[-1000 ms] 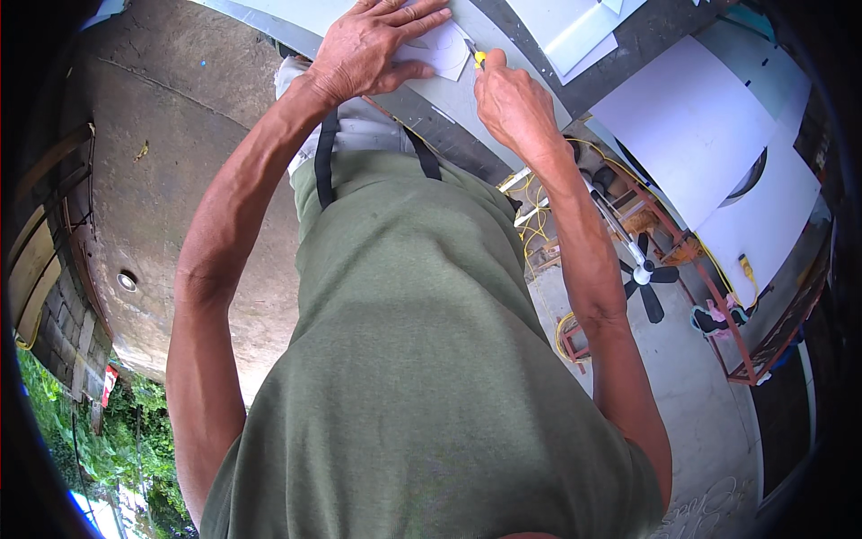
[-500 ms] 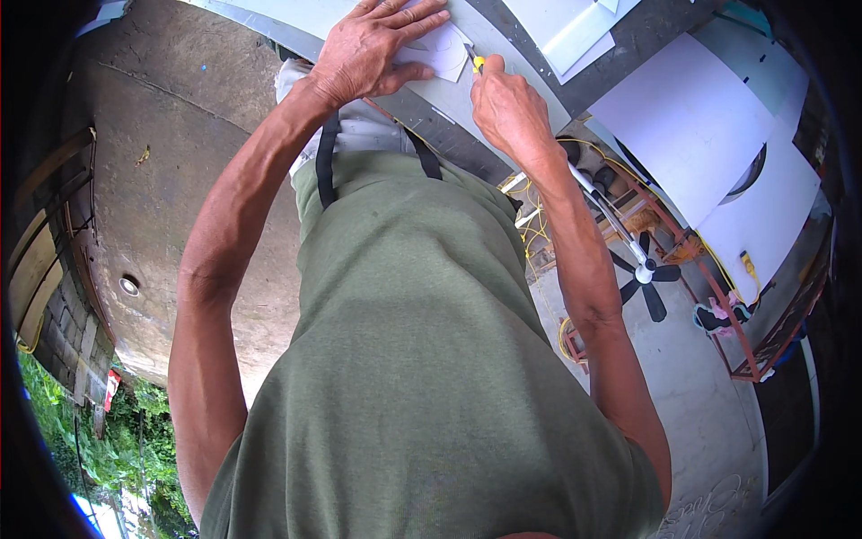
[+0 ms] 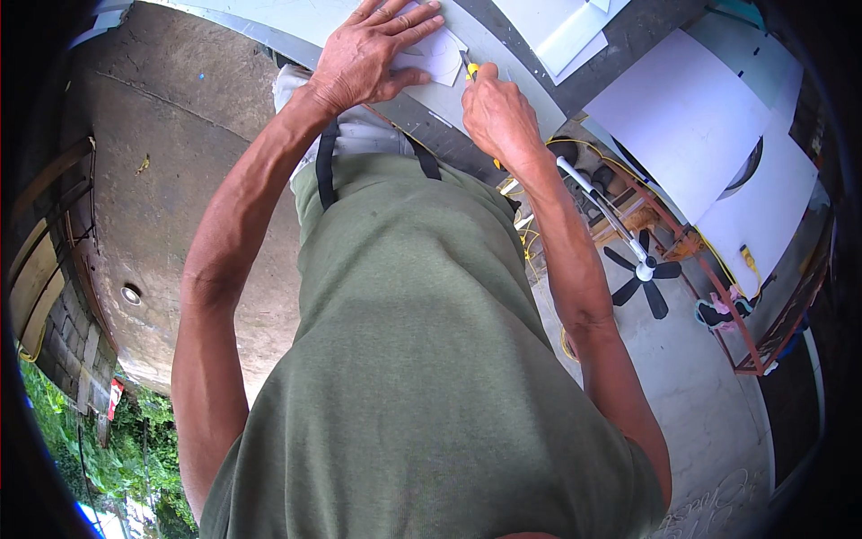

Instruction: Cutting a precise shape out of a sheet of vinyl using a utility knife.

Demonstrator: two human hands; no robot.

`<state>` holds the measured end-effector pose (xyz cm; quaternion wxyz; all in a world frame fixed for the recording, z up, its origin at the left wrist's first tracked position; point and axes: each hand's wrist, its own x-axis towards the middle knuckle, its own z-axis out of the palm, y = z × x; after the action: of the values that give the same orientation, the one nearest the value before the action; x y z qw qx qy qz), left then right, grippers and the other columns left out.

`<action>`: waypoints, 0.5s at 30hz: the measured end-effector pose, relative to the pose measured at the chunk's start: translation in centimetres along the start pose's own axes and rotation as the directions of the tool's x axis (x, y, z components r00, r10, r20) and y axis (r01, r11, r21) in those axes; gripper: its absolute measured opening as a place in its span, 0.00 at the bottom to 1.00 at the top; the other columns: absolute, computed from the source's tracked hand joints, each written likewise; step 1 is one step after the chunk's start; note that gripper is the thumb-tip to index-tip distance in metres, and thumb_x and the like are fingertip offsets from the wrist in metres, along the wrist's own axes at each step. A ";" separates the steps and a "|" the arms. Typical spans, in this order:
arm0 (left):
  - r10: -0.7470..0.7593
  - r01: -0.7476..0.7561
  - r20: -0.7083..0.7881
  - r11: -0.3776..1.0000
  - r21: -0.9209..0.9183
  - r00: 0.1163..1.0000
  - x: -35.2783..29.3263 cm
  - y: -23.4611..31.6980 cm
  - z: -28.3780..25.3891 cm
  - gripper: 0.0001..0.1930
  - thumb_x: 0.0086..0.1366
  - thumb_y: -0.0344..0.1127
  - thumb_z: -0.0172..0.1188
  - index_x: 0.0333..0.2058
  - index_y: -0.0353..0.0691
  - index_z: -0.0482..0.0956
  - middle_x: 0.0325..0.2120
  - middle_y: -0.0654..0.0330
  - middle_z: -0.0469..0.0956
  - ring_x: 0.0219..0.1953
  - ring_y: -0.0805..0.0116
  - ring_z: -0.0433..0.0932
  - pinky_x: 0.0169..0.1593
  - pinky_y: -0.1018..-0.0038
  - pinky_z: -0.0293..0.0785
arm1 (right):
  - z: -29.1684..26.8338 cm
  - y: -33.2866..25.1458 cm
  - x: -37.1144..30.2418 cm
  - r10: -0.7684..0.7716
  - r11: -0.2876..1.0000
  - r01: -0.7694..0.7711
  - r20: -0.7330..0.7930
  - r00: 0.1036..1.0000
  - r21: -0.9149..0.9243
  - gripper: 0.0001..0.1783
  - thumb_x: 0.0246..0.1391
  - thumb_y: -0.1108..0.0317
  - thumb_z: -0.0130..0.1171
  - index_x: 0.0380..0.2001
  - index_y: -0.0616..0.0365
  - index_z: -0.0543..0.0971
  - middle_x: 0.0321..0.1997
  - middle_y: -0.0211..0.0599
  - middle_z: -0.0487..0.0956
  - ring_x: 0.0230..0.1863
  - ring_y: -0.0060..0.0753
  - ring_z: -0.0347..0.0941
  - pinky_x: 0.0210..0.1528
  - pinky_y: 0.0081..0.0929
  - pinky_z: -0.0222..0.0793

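A small white sheet (image 3: 442, 65) with a drawn curved outline lies on a larger pale grey sheet (image 3: 516, 76) on the worktable. My left hand (image 3: 366, 56) rests on the white sheet with its fingers spread, pressing it flat. In my right hand (image 3: 499, 112) is a yellow cutter knife (image 3: 472, 70), gripped near its front. Its blade points away from me and meets the right edge of the white sheet. Most of the knife's handle is hidden in my fist.
More white pieces (image 3: 575, 40) lie on the dark tabletop (image 3: 628, 45) at the far right. Large white sheets (image 3: 682, 117) stand to the right beside a reddish metal frame (image 3: 745, 337). A black-bladed fan (image 3: 645, 269) and a yellow cord (image 3: 620, 163) are below my right arm.
My right hand and the knife have shifted a little left and toward me along the white sheet's edge. My left hand stays spread on the sheet, almost unmoved.
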<state>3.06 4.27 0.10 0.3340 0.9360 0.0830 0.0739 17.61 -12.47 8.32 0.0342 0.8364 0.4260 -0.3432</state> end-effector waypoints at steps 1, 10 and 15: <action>-0.002 0.002 -0.001 1.000 -0.003 1.000 0.0 0.0 0.0 0.44 0.57 0.54 0.71 0.69 0.42 0.68 0.72 0.56 0.64 0.77 0.49 0.52 0.77 0.45 0.47 | -0.1 0.1 -0.1 -0.014 1.000 0.014 -0.012 1.000 -0.001 0.14 0.66 0.64 0.51 0.39 0.69 0.70 0.30 0.69 0.82 0.36 0.70 0.83 0.40 0.58 0.80; -0.162 0.195 -0.206 0.969 0.153 0.965 -1.8 2.5 2.3 0.36 0.62 0.62 0.66 0.66 0.58 0.74 0.71 0.68 0.66 0.76 0.61 0.56 0.79 0.55 0.47 | -3.7 2.5 2.2 -0.290 0.919 0.292 0.047 0.956 -0.264 0.14 0.68 0.61 0.52 0.40 0.63 0.72 0.25 0.57 0.82 0.31 0.63 0.83 0.36 0.55 0.78; -0.118 0.158 -0.219 0.972 0.174 0.969 -1.9 2.0 2.7 0.33 0.64 0.63 0.63 0.67 0.66 0.73 0.72 0.69 0.65 0.76 0.60 0.56 0.79 0.55 0.48 | -2.5 2.2 2.2 -0.235 0.945 0.247 0.083 0.969 -0.213 0.14 0.67 0.62 0.52 0.40 0.66 0.71 0.26 0.61 0.82 0.33 0.64 0.84 0.37 0.56 0.79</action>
<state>1.98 0.73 -0.80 0.2373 0.9427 0.1890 0.1391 21.49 -11.51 8.39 0.0971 0.7590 0.5594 -0.3186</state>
